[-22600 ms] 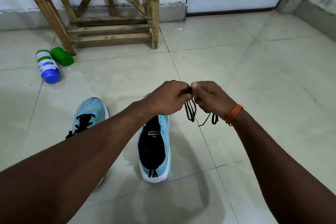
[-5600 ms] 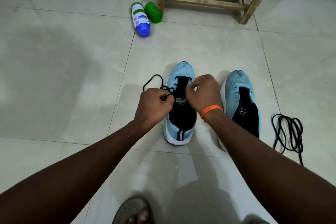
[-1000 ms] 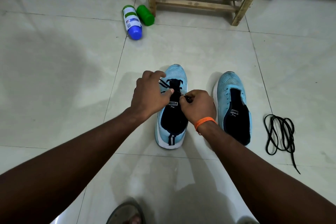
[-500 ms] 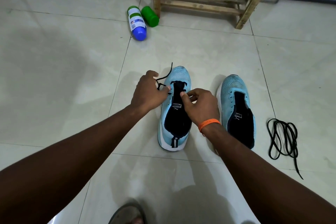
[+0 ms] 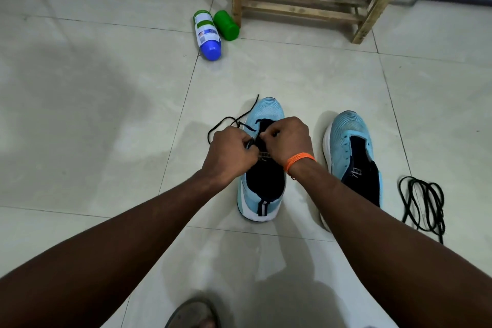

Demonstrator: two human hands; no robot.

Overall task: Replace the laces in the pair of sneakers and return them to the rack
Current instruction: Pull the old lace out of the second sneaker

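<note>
Two light-blue sneakers stand side by side on the tiled floor, toes pointing away from me. The left sneaker (image 5: 262, 194) has a black lace (image 5: 234, 121) threaded in it, with a loose end trailing off to the left. My left hand (image 5: 229, 156) pinches the lace at the sneaker's left eyelets. My right hand (image 5: 288, 141), with an orange wristband, is curled over the tongue and grips the lace too. The right sneaker (image 5: 351, 157) has no lace in it. A second black lace (image 5: 423, 204) lies coiled on the floor to its right.
The wooden shoe rack (image 5: 306, 0) stands at the back. A white-and-blue bottle (image 5: 207, 34) and a green container (image 5: 226, 24) lie by the rack's left leg. The toe of my sandal (image 5: 193, 313) shows at the bottom edge.
My right hand has moved up over the tongue toward my left hand. The hands now meet at the eyelets, and the loose lace end lies further left.
</note>
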